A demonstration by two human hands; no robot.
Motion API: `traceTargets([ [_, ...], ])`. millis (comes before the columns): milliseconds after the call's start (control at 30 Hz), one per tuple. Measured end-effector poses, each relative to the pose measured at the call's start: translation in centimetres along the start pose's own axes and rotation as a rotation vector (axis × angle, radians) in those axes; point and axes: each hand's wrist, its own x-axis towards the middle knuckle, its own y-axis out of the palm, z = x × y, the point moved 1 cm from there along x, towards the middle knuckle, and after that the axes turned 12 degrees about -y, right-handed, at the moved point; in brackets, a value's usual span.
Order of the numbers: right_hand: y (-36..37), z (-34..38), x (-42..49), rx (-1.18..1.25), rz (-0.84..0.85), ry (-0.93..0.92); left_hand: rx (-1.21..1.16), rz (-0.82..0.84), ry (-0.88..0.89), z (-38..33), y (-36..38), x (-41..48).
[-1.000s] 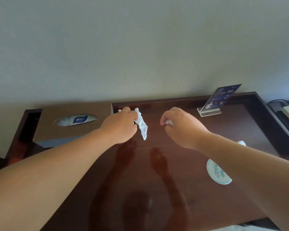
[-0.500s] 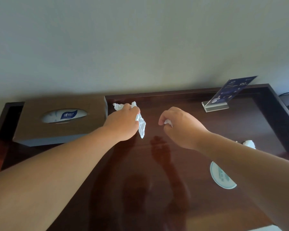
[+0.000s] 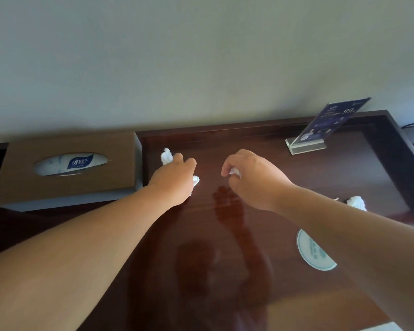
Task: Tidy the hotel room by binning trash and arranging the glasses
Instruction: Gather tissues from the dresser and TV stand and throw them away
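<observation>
My left hand grips a crumpled white tissue just above the dark glossy desk; the tissue sticks out past the fingers at the top and again at the thumb side. My right hand is curled round a small white paper wad, held in its fingertips. A third crumpled tissue lies on the desk at the right, partly behind my right forearm. No glasses are in view.
A brown tissue box stands at the left against the wall. An acrylic sign stand with a blue card sits at the back right. A round white coaster lies near my right forearm. The desk has a raised rim on the right.
My left hand has bunched the hanging tissue up into its grip, so less of it dangles. My head has shifted, moving the scene slightly; my right hand keeps its wad.
</observation>
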Motion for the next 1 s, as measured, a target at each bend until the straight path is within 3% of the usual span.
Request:
traceTargets([
  [467, -4.4, 2.3, -3.9, -0.055, -0.111, 0.007, -0.26, -0.155, 0.213, -3.4, -7.1, -3.8],
  [1000, -8.8, 0.5, -16.2, -0.082, -0.226, 0.135, -0.154, -0.253, 0.413, -12.4, -10.0, -10.5],
])
